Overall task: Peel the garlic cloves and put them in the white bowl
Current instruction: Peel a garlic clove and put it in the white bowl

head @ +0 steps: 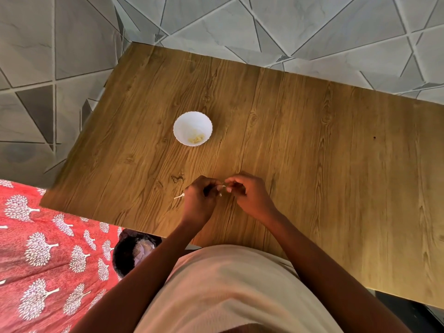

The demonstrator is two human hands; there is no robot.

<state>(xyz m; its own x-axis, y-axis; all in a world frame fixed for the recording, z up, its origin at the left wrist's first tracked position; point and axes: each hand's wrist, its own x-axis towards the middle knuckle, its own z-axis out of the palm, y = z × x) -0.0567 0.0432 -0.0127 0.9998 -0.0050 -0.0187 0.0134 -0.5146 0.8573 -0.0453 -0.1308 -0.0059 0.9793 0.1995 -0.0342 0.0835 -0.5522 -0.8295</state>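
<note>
A white scalloped bowl (193, 127) stands on the wooden table (312, 152) and holds a few peeled pale yellow garlic cloves (197, 139) near its front wall. Closer to me, my left hand (198, 201) and my right hand (248, 194) meet over the table's near part. Between their curled fingertips they pinch a small garlic clove (221, 187), of which only a white sliver of skin shows; the rest is hidden by the fingers. A white garlic stem piece (179, 196) lies on the table just left of my left hand.
A black bag (129, 253) with pale garlic skins in it sits below the table's near edge, on a red cloth with white tree prints (48, 255). Grey tiled floor surrounds the table at the left and far sides.
</note>
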